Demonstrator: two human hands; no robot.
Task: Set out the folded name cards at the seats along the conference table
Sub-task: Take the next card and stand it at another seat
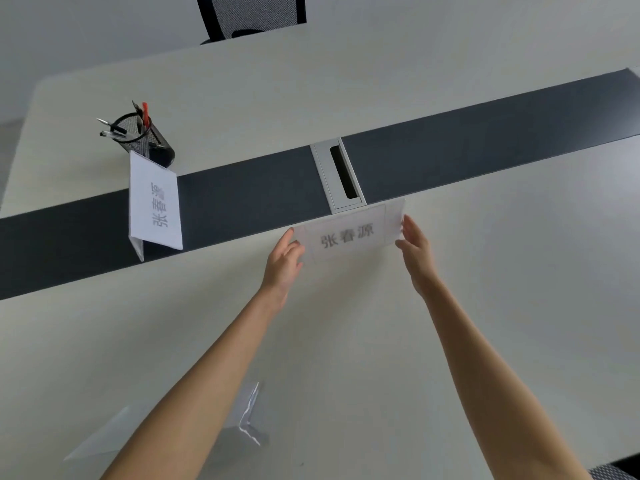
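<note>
A clear name card stand with printed characters (349, 233) rests on the pale conference table (485, 271), just in front of the dark centre strip. My left hand (284, 261) grips its left end and my right hand (417, 251) grips its right end. A second name card stand (154, 202) with a white sheet stands at the left on the dark strip, turned sideways. Near my left forearm, a third clear stand (249, 415) lies on the table; I cannot tell whether it holds a card.
A black mesh pen cup (149, 136) with pens stands behind the left card. A grey cable port (337, 176) sits in the dark strip (485, 140) just beyond the held card. A black mesh chair (249, 15) stands at the far side.
</note>
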